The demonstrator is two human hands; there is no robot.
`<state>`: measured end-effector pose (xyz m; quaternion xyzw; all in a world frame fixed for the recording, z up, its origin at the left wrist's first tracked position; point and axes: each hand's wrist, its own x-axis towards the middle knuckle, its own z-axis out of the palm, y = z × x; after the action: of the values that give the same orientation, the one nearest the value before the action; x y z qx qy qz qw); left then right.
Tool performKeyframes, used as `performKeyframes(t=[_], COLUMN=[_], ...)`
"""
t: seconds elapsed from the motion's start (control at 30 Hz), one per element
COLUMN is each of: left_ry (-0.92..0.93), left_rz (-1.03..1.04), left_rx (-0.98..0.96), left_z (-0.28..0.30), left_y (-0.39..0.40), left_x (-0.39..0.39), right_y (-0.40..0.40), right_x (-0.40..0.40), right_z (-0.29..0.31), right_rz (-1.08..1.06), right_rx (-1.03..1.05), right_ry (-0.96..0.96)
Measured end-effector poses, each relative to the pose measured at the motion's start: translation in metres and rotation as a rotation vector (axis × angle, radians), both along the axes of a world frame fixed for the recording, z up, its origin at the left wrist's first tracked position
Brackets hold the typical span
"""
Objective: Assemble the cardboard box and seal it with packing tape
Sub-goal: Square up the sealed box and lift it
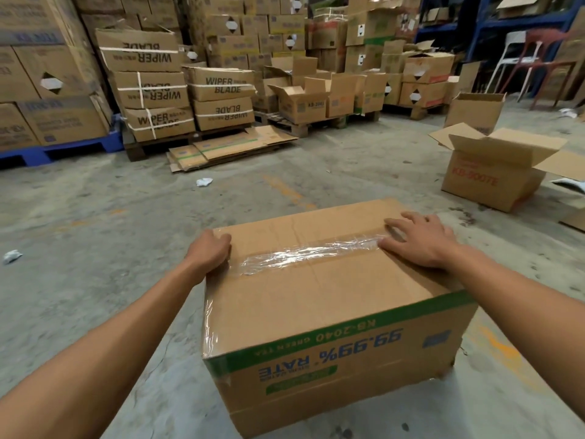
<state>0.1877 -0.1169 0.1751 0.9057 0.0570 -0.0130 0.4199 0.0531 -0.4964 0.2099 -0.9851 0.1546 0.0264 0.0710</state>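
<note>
On top of the box, both your hands press the tape flat.
Your right hand [418,239] lies open and flat, fingers spread, on the right end of the clear tape [304,253]; it holds nothing. Your left hand [210,248] curls over the far left top edge of the cardboard box [332,299], gripping the corner. I think you are smoothing the tape, so rub hard along the seam from the middle out and push the wrinkles flat. Keep the left hand firm so the box stays put. It sits closed on the concrete floor [95,217], right in front of you.
</note>
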Motion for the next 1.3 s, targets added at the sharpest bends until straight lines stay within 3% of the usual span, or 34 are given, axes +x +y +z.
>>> performKeyframes(t=[0.2,0.37,0.53,0.77,0.97,1.07,1.17,1.3], left_ry=[0.034,0.022,-0.066,-0.335,-0.527,-0.506,-0.371,-0.255], left_rz=[-0.125,-0.074,-0.085,-0.057,0.032,0.118,0.202,0.185], left_rx=[-0.007,-0.162,-0.141,-0.131,-0.11,-0.051,0.021,0.061], left_z=[-0.003,0.008,0.013,0.054,0.047,0.017,-0.029,-0.07], left_y=[0.01,-0.007,0.025,0.103,0.174,0.204,0.224,0.24], left_x=[-0.087,-0.106,-0.094,-0.086,-0.117,-0.134,-0.166,-0.205], right_y=[-0.054,-0.054,-0.03,0.046,0.134,0.172,0.193,0.192], right_x=[0.003,-0.006,-0.01,0.015,0.021,0.016,0.008,-0.011], right_z=[0.007,0.001,-0.001,0.009,-0.012,-0.046,-0.086,-0.125], right_rz=[-0.034,-0.074,-0.048,0.116,0.239,0.255,0.284,0.348], right_rx=[0.46,0.573,0.713,0.902,0.933,0.941,0.894,0.825], right_ry=[0.121,0.073,-0.098,-0.473,-0.666,-0.643,-0.505,-0.374])
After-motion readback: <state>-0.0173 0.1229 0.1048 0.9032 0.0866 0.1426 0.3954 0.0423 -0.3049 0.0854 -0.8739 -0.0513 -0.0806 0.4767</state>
